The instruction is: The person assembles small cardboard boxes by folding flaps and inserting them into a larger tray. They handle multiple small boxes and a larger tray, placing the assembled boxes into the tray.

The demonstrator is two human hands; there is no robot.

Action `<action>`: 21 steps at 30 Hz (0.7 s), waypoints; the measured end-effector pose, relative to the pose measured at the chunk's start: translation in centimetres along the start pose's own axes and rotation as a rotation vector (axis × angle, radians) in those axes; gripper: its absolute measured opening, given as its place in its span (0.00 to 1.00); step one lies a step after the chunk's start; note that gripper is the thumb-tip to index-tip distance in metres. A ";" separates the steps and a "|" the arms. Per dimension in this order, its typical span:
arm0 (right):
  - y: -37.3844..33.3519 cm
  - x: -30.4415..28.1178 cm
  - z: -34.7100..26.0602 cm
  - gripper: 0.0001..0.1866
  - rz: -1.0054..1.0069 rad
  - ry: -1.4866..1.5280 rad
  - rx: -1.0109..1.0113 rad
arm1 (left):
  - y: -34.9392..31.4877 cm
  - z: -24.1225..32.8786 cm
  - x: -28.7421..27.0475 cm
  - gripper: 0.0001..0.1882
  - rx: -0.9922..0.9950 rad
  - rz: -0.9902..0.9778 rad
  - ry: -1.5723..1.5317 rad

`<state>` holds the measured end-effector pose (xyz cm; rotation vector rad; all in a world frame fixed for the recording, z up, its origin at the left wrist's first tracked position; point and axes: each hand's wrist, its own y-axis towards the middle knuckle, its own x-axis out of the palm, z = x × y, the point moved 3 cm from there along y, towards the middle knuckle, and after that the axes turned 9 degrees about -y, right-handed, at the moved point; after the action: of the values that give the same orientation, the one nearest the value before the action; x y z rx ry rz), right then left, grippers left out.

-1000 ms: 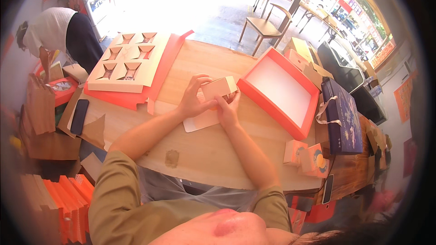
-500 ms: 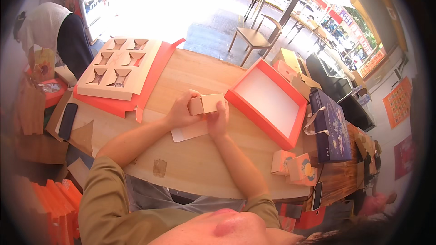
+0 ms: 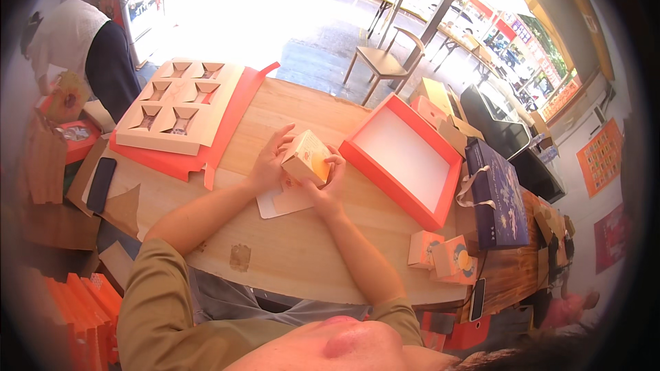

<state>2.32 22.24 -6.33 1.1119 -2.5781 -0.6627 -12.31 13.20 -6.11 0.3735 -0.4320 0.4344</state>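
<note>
Between the left hand (image 3: 267, 167) and right hand (image 3: 328, 189), both grasping it, sits the small box (image 3: 306, 158), tilted, printed face upward; long axis indeterminable.

Orange-yellow print is showing on the small held box (image 3: 304, 156), pale print is running over the dark blue bag (image 3: 500, 196), and lettering is standing on the roadside signs (image 3: 526, 31); none is coming out legible.
</note>
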 end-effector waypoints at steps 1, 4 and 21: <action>0.1 0.5 -0.3 0.31 0.001 -0.031 0.004 | 0.7 0.0 -0.9 0.34 -0.075 -0.008 -0.193; -0.1 1.2 -1.0 0.29 -0.013 -0.181 -0.003 | 1.2 -0.8 -2.4 0.32 -0.133 -0.076 -0.292; -0.4 -0.5 0.1 0.44 0.076 -0.196 0.035 | 0.3 0.0 -0.9 0.42 -0.064 -0.133 0.070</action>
<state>2.89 22.39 -6.68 0.9989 -2.7907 -0.7448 -13.19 13.13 -6.50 0.3217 -0.3503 0.3022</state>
